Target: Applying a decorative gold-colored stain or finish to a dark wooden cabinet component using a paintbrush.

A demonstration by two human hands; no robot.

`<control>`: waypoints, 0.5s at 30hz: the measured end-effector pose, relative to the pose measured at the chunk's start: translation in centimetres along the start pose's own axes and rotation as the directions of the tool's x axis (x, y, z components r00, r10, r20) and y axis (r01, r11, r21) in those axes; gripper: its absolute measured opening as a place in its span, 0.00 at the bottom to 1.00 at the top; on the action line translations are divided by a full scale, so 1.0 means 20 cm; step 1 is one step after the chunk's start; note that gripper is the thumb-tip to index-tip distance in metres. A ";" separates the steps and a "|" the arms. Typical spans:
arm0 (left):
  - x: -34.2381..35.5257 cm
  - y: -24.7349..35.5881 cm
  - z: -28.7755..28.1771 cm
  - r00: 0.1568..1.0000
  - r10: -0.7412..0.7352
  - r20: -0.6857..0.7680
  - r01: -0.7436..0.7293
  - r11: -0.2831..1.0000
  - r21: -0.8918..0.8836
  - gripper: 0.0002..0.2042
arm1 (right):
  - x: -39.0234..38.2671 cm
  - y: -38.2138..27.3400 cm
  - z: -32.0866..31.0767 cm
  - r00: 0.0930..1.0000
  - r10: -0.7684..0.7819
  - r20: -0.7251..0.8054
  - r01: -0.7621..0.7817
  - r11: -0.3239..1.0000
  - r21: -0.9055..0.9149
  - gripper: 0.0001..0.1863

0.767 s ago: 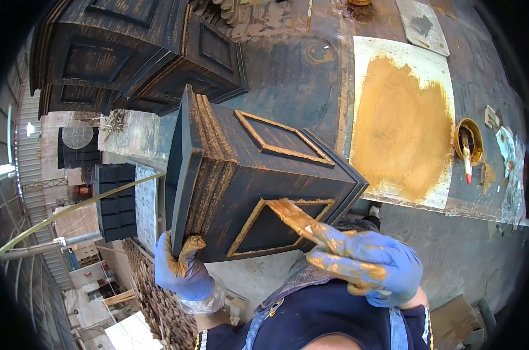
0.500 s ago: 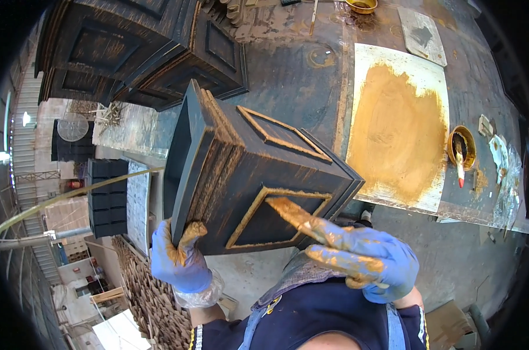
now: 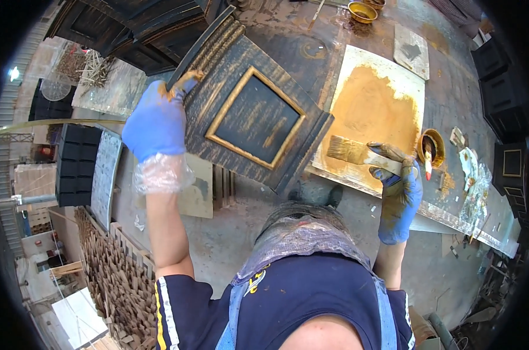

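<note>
My left hand (image 3: 157, 119), in a paint-stained blue glove, grips the rim of a distressed black wooden box (image 3: 218, 105), whose facing side carries a gold-edged raised panel (image 3: 255, 116). My right hand (image 3: 399, 192), also gloved and smeared with brown paint, holds a wide brush (image 3: 349, 150) over a white board (image 3: 410, 96) coated in ochre paint; whether the bristles touch it I cannot tell. Just right of that board is a yellow tub (image 3: 422, 148) with a red-tipped brush (image 3: 428, 166) in it.
More dark cabinets (image 3: 133, 23) stand at the upper left and at the right edge (image 3: 498, 99). The work table (image 3: 302, 61) also bears yellow bowls (image 3: 362, 13), a small stained board (image 3: 410, 49) and crumpled plastic (image 3: 474, 186). Piled wood pieces (image 3: 110, 271) lie at the lower left.
My left hand has risen with the box, which has turned and tilted. My right hand and brush have moved up and right, off the box's panel to over the painted board.
</note>
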State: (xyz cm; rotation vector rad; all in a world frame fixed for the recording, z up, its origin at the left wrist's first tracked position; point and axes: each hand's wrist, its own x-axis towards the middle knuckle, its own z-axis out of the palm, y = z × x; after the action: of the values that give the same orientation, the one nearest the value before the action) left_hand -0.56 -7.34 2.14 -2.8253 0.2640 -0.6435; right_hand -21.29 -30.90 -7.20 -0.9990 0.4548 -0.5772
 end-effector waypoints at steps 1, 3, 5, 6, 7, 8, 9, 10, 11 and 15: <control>0.02 0.01 0.00 0.999 -0.043 0.029 0.043 0.999 -0.008 0.10 | 0.01 -0.01 -0.04 0.998 0.002 0.059 -0.005 0.999 0.048 0.23; 0.03 0.02 -0.02 0.995 -0.087 0.055 0.088 0.996 -0.020 0.11 | 0.01 -0.05 -0.07 0.998 -0.057 -0.004 0.057 0.998 0.034 0.19; 0.04 0.02 -0.08 0.955 -0.109 0.276 0.096 0.994 0.058 0.15 | 0.02 -0.07 -0.12 0.989 -0.130 -0.069 0.132 0.991 0.017 0.18; 0.03 0.00 -0.13 0.955 -0.110 0.275 0.098 0.994 0.056 0.15 | 0.03 -0.10 -0.14 0.989 -0.129 -0.071 0.131 0.991 0.017 0.20; 0.01 -0.03 -0.20 0.978 0.027 0.205 0.008 0.986 -0.167 0.19 | 0.04 -0.12 -0.19 0.987 -0.141 -0.074 0.142 0.990 0.001 0.21; -0.01 -0.07 -0.24 0.984 0.146 0.106 -0.097 0.922 -0.374 0.24 | 0.05 -0.14 -0.24 0.985 -0.152 -0.078 0.151 0.988 -0.014 0.22; -0.03 -0.14 -0.26 0.957 0.242 0.160 -0.073 0.733 -0.676 0.29 | 0.05 -0.16 -0.27 0.986 -0.153 -0.073 0.153 0.988 -0.007 0.22; -0.03 -0.23 -0.27 0.920 0.351 0.174 -0.004 0.453 -0.892 0.35 | 0.05 -0.18 -0.30 0.986 -0.162 -0.043 0.161 0.986 -0.030 0.22; -0.03 -0.29 -0.18 0.821 0.552 0.145 -0.023 0.286 -0.958 0.37 | 0.05 -0.20 -0.32 0.984 -0.178 -0.023 0.177 0.983 -0.057 0.23; -0.05 -0.37 -0.01 0.772 0.618 0.150 -0.204 0.464 -0.862 0.32 | 0.03 -0.24 -0.33 0.968 -0.231 -0.101 0.218 0.968 -0.126 0.23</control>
State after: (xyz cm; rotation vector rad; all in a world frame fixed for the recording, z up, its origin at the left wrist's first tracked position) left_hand -0.59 -0.05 3.95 -3.3458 1.4824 0.4146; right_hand -26.07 -37.58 -6.17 -1.1388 0.4832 -0.8230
